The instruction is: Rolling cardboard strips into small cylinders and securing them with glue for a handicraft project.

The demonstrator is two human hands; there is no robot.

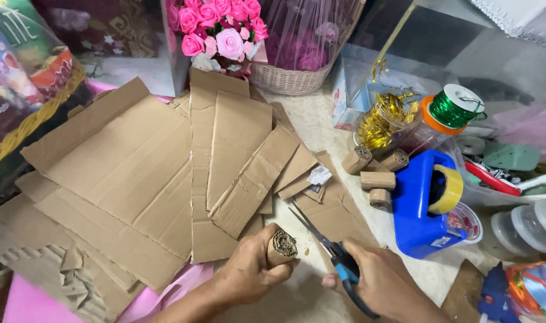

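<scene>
your left hand (249,272) grips the cardboard roll (280,246), your right hand (377,281) clasps open scissors (332,254) just beside those fingers: trimming seems underway, needing careful blade alignment.

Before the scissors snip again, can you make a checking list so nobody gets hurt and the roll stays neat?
1. Left hand grips the cardboard roll firmly: ok, fingers wrap around it.
2. Scissors held properly in the right hand: ok, fingers are through the blue and black handles.
3. Blades point away from the left hand's fingers: not ok, the open blades sit close beside the roll.
4. Roll stays tightly wound: ok, its spiral end looks snug.
5. Finished rolls out of the way: ok, they lie by the blue tape dispenser.
6. Blades sharp enough: cannot tell.
</scene>
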